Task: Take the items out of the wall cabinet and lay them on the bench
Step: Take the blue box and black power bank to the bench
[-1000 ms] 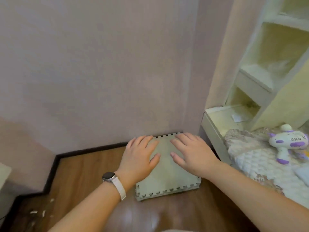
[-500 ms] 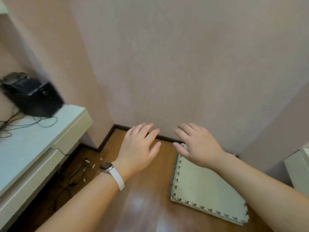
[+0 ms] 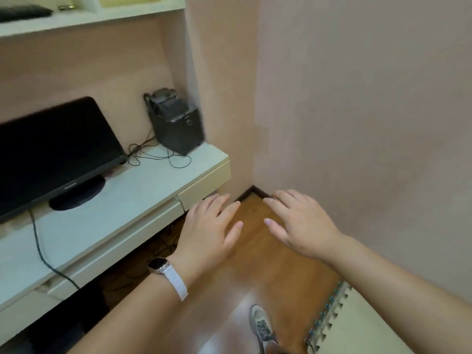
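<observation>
Open floor ahead, table crowding the left.

Bare wooden floor (image 3: 258, 241) free between left hand (image 3: 207, 233) and right hand (image 3: 304, 226), both spread flat and empty above it. Blocked to the left by the table (image 3: 143, 190), loaded with a monitor (image 3: 51, 149), a black box (image 3: 176, 123) and loose cables (image 3: 158, 157). Closed off ahead and right by walls (image 3: 357, 111) meeting in a corner. Foam mat (image 3: 357, 325) on the floor at lower right, shoe (image 3: 261, 325) just beside it.
</observation>
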The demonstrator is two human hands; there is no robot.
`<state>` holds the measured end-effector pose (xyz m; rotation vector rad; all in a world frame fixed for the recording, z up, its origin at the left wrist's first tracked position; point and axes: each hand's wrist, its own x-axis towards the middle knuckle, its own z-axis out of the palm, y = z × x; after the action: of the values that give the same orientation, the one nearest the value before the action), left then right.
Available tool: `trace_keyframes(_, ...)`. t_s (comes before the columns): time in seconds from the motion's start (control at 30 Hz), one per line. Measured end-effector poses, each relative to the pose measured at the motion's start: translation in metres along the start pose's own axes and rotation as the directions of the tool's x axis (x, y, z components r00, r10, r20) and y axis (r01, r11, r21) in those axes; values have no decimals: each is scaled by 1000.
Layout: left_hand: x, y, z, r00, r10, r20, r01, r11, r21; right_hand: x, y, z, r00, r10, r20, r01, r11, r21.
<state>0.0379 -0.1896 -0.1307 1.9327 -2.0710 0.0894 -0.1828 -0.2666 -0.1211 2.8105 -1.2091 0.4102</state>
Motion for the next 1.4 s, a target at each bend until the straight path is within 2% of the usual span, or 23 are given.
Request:
trace_keyframes(0.13, 36, -33, 1, 994, -108, 4, 108, 993, 37, 65, 11, 14, 997, -76, 3, 75, 995, 64)
trace_keyframes(0.43, 147, -87, -16, 974, -211, -77, 221, 963, 157, 217, 58, 15, 983, -177, -44, 181, 977, 111)
trace_keyframes(0.6, 159, -120, -38, 943, -304, -137, 325, 931, 169, 287, 42, 7, 952, -292, -93, 302, 944, 132)
trace_keyframes(0.8, 176, -172, -56, 919, -344, -193, 379, 906, 190, 351, 18, 5, 906, -385, -174, 407, 906, 115)
trace_keyframes(1.2, 252, -310, -84, 922, -159, -353, 239, 951, 197, 482, -32, 10, 880, -388, -272, 408, 913, 17)
trace_keyframes(1.4, 298, -368, -119, 895, -54, -444, 165, 963, 215, 542, -53, -9, 883, -351, -312, 358, 933, -35)
